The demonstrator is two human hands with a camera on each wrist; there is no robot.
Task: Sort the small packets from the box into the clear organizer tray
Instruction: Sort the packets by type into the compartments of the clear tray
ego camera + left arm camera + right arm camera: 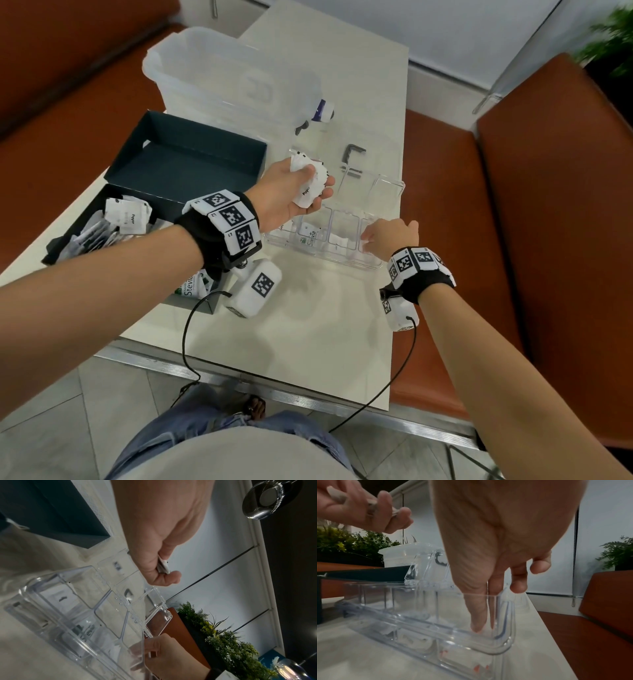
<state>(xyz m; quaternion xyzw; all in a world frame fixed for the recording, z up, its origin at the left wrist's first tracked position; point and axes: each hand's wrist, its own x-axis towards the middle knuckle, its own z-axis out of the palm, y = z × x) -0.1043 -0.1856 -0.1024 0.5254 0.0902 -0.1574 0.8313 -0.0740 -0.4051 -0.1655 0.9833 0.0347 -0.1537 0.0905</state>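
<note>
Packets, small white paper sachets, sit bunched in the left hand, fingers curled round them, above the clear plastic organizer tray on the pale desk. Right hand dips straight fingers into its near-right compartment. At 10 o'clock, the dark box; beyond, a frosted tub.

The box is dark teal-black, the packets are white with black print, the organizer tray is clear with what may be small red marks on one packet inside, the table is pale cream, and the seats are rust-orange.
</note>
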